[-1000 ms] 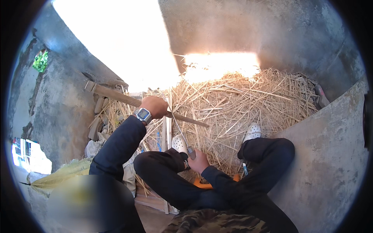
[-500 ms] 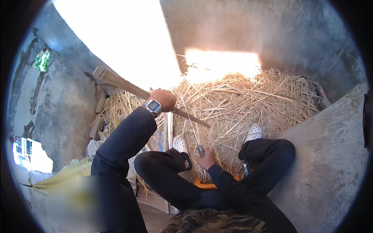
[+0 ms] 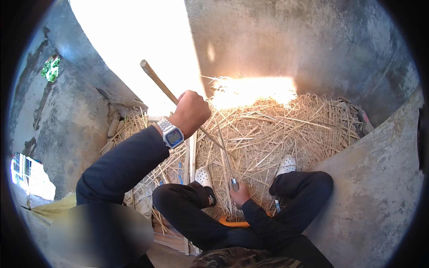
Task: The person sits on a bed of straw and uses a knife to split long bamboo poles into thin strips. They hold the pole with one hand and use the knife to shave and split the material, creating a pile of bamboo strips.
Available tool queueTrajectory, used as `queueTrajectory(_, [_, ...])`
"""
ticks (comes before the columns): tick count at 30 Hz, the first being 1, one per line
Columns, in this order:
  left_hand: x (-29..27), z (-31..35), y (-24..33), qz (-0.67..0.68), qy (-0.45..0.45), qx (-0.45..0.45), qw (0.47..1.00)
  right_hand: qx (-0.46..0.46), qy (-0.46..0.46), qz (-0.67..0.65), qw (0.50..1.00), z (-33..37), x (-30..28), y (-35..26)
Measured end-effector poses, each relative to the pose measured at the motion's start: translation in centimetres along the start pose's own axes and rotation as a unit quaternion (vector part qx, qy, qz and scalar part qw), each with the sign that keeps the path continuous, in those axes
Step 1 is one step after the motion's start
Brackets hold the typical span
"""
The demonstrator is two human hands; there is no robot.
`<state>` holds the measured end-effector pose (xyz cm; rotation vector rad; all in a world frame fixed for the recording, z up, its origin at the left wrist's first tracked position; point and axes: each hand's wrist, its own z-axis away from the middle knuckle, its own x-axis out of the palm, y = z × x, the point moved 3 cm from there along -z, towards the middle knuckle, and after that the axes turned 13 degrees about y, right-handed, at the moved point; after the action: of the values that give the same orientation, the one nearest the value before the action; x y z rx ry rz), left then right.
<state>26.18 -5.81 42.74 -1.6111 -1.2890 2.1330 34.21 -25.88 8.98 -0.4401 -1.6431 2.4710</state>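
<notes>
My left hand (image 3: 191, 112), with a silver watch on the wrist, is closed round a long wooden stick (image 3: 157, 80). The stick slants from its upper left end down past the fist toward the right. Low in the middle, between my knees, my right hand (image 3: 240, 195) grips a tool with a long thin blade and grey handle (image 3: 234, 184). Its narrow blade points up, and its upper part runs close to the stick's lower end; whether they touch I cannot tell. Below the right hand lies an orange curved object (image 3: 230, 221), partly hidden by my legs.
Loose straw (image 3: 277, 123) covers the floor ahead, around my white clogs (image 3: 203, 177). Concrete walls (image 3: 277, 40) stand behind and at both sides. Wooden slats (image 3: 192, 152) lie by my left foot, a small blue-and-white item (image 3: 277, 206) by my right leg, a yellow sack (image 3: 56, 207) at left.
My left hand has risen and moved slightly right, turning the stick steeper. My right hand and its tool have shifted a little lower, and the blade stands more upright.
</notes>
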Motion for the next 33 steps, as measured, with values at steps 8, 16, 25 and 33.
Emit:
queueTrajectory(8, [-10.5, 3.3, -8.9, -0.048, 0.018, -0.052, 0.997, -0.006, 0.018, -0.002, 1.0, -0.4, -1.2, -0.7])
queueTrajectory(16, [-13.5, 4.4, -13.6, 0.36, 0.013, -0.131, 0.924, -0.017, -0.028, -0.012, 0.999, 1.5, -1.7, -2.3])
queueTrajectory(25, [-2.8, 3.6, -7.9, 0.771, 0.398, -0.27, 0.418, 0.022, -0.073, -0.156, 0.985, 5.8, -3.2, -9.1])
queueTrajectory(33, [-2.1, 0.6, -4.2, 0.682, 0.533, -0.406, 0.292, -0.093, -0.058, -0.131, 0.985, 6.6, -2.0, -15.6])
